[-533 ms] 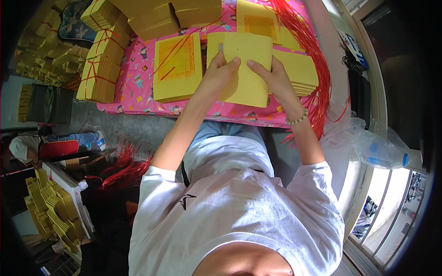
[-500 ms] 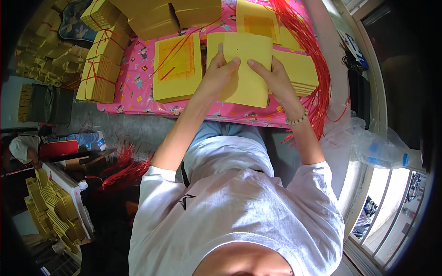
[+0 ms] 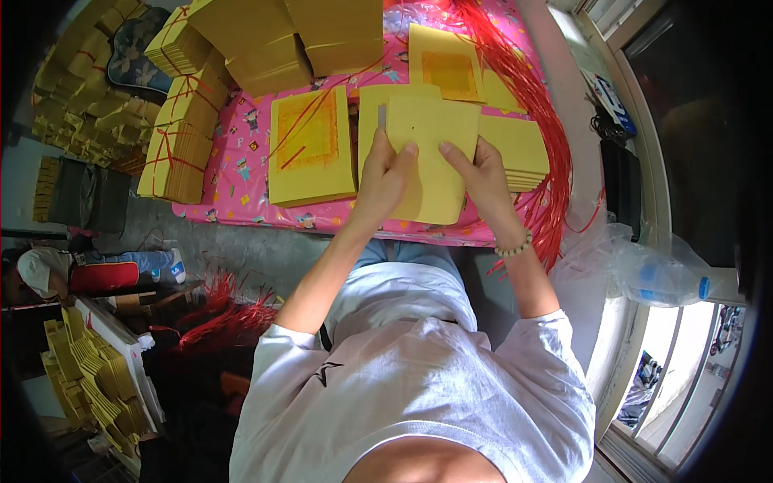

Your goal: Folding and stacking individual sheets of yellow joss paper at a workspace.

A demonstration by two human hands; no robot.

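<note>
Between my two hands is a yellow paper sheaf (image 3: 435,173), with a small dark spot near its middle. My left hand (image 3: 385,175) grips its left edge, thumb on top. A narrow flat grey piece (image 3: 382,117) juts up by the left fingers; its kind is unclear. My right hand (image 3: 485,179), below it a beaded bracelet, pinches the right edge with the thumb on top. The fingers under the paper are hidden. Left of my hands lies a yellow paper stack (image 3: 282,191) with an orange-printed square and loose red strips on top. Another yellow stack (image 3: 519,149) lies beside my right hand.
A pink patterned cloth (image 3: 241,145) covers the table. Tied yellow bundles (image 3: 173,165) line its left side, with large yellow blocks (image 3: 342,40) behind. Long red strips (image 3: 555,153) hang over the right edge. A clear plastic bottle (image 3: 664,278) lies by the window. Another person (image 3: 48,274) is at far left.
The table, my hands and the sheaf sit lower in the picture, as the view has tilted. Both hands keep hold of the sheaf, with little change in grip.
</note>
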